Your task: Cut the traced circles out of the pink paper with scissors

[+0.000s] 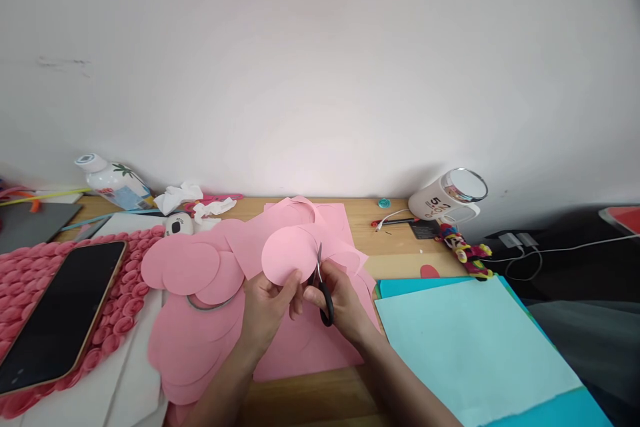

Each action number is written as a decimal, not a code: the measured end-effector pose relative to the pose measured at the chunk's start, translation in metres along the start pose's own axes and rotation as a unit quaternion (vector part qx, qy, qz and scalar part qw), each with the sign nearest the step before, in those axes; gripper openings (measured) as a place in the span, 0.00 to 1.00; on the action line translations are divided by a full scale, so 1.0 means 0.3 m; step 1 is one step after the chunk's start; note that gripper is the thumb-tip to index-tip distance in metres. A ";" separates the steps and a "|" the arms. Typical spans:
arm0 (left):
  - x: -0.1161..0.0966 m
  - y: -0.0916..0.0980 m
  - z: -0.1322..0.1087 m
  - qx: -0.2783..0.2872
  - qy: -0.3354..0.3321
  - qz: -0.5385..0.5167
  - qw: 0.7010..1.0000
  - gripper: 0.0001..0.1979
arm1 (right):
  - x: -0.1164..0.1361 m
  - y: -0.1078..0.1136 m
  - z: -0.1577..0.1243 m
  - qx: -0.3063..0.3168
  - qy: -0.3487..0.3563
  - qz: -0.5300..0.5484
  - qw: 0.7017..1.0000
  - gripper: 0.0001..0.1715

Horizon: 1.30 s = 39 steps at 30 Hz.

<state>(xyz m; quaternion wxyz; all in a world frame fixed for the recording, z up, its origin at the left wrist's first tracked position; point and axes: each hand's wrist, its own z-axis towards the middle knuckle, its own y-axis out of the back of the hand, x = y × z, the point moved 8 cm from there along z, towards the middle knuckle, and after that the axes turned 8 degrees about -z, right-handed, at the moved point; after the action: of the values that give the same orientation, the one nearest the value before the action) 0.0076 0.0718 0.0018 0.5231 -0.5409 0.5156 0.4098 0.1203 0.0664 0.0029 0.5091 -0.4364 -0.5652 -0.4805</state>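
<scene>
The left hand (270, 295) pinches a pink disc (287, 255) above pink sheets (310, 355); the right hand (344, 299) curls round scissors (325, 292), seemingly at the disc's edge. Better to turn the disc, keeping the scissors steady.

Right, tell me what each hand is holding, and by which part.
The left hand holds a pink paper circle by its lower edge; the right hand holds scissors by the handles.

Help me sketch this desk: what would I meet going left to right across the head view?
Phone, pile of pink paper circles, left hand holding a pink disc, right hand holding scissors, small turquoise coil, white mug, white plugs.
</scene>
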 end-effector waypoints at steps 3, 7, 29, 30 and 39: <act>-0.001 0.000 -0.001 -0.006 0.002 0.010 1.000 0.16 | 0.016 -0.013 0.000 0.019 0.002 0.020 1.000 0.30; -0.003 -0.003 0.002 0.000 -0.003 0.016 1.000 0.17 | 0.025 -0.018 -0.001 0.028 0.007 0.031 0.999 0.28; 0.012 0.000 0.002 0.015 0.005 -0.006 1.000 0.16 | -0.016 -0.011 -0.004 0.018 -0.007 0.040 0.999 0.27; 0.013 0.001 0.002 0.016 0.006 -0.006 1.000 0.16 | -0.021 -0.011 -0.004 0.018 -0.010 0.046 0.999 0.27; 0.008 -0.003 0.007 0.023 0.017 -0.046 0.999 0.16 | -0.028 -0.015 -0.004 0.020 -0.025 0.080 0.996 0.25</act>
<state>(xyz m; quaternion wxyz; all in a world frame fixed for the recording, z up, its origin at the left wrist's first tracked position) 0.0089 0.0736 -0.0008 0.5447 -0.5588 0.5082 0.3643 0.1170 0.0646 -0.0058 0.5401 -0.4820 -0.5507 -0.4156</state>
